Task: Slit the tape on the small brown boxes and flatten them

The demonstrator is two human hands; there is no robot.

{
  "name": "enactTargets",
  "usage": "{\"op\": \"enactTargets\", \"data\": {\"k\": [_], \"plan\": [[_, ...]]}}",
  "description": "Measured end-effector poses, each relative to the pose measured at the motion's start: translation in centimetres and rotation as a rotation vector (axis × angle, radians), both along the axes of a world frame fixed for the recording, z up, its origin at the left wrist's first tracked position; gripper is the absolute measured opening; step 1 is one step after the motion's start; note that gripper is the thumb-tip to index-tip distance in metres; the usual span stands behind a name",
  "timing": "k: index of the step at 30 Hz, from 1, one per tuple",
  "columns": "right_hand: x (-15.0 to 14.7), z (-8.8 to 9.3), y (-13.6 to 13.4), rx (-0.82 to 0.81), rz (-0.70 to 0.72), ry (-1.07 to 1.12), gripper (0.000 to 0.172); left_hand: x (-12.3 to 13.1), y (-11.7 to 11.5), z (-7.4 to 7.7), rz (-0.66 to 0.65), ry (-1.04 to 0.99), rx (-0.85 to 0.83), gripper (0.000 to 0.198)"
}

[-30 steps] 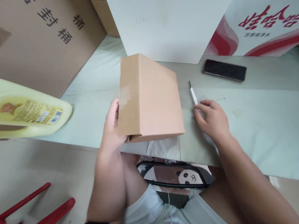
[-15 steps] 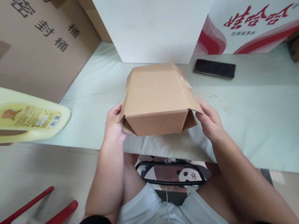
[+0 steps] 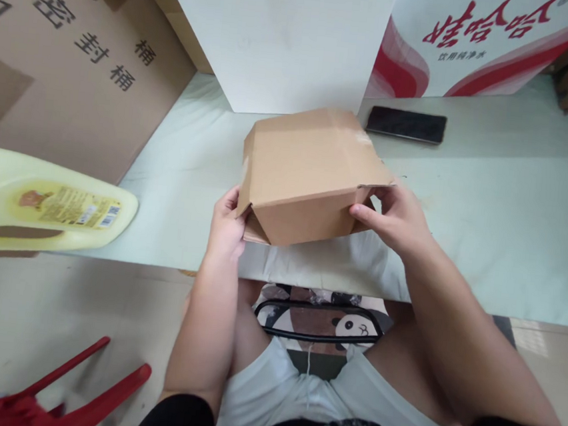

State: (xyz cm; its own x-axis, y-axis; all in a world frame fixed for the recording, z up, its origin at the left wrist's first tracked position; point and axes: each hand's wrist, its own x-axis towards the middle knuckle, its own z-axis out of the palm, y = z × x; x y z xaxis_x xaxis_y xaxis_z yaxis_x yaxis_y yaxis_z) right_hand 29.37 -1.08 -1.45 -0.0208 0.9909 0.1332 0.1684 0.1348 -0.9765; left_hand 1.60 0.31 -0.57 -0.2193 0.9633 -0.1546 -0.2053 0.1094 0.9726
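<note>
A small brown cardboard box (image 3: 309, 162) with loose corner flaps is between my hands over the pale green tabletop, its broad face up. My left hand (image 3: 228, 224) grips its near left corner, with the fingers partly hidden behind the flap. At the near right corner, my right hand (image 3: 394, 213) has its thumb on the front panel, while the other fingers go under the lifted flap. The underside of the box is hidden.
Beyond the box stand a white box (image 3: 285, 45) and a red-and-white printed carton (image 3: 460, 49). A black phone (image 3: 405, 125) lies to their front. At left are a large carton (image 3: 76, 79) and a yellow bottle (image 3: 48, 204). A red stool (image 3: 89, 402) is below.
My right hand has shifted inward, its thumb moving onto the front panel and its fingers under the right flap. The box has turned slightly, its right side lifting. My left hand keeps its hold.
</note>
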Motion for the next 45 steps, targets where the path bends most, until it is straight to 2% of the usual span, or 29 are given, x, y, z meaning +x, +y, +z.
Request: {"op": "enactTargets", "data": {"k": [5,11,13,17,20,25,29,32,34,39,45], "plan": [[0.9,0.2,0.0,-0.013,-0.105,-0.179,0.057,0.8,-0.4,0.2,0.016,-0.104,-0.026,0.048],[1.5,-0.4,-0.1,0.004,-0.122,-0.163,0.056,1.0,-0.6,0.0,-0.023,-0.149,-0.047,0.051],[1.7,-0.3,-0.1,-0.029,-0.100,-0.119,0.055,0.9,-0.6,0.0,-0.033,-0.158,-0.067,0.051],[1.8,0.4,-0.1,-0.087,-0.005,0.139,0.052,0.3,-0.7,0.4,0.007,-0.118,-0.067,0.040],[1.8,0.6,-0.1,-0.080,0.026,0.216,0.056,-0.2,-0.6,0.5,0.040,-0.080,-0.029,0.031],[1.4,-0.5,-0.1,-0.186,-0.015,0.214,0.046,-0.1,0.3,0.0,0.168,-0.053,0.152,0.024],[1.3,-0.3,0.1,-0.253,-0.014,0.172,0.041,0.1,0.7,-0.4,0.147,-0.079,0.237,0.028],[1.1,0.4,0.1,-0.297,-0.002,0.177,0.036,0.1,0.5,-0.1,0.118,-0.015,0.277,0.023],[1.0,0.8,0.2,-0.310,-0.038,0.229,0.035,-0.1,0.2,0.4,0.121,0.069,0.285,0.018],[0.1,1.0,0.3,-0.366,-0.180,0.411,0.030,-0.4,-0.2,1.4,0.115,0.180,0.212,0.022],[-0.7,0.3,0.5,-0.304,-0.283,0.414,0.023,-1.1,-0.5,1.0,0.169,0.093,0.297,0.037]]}}
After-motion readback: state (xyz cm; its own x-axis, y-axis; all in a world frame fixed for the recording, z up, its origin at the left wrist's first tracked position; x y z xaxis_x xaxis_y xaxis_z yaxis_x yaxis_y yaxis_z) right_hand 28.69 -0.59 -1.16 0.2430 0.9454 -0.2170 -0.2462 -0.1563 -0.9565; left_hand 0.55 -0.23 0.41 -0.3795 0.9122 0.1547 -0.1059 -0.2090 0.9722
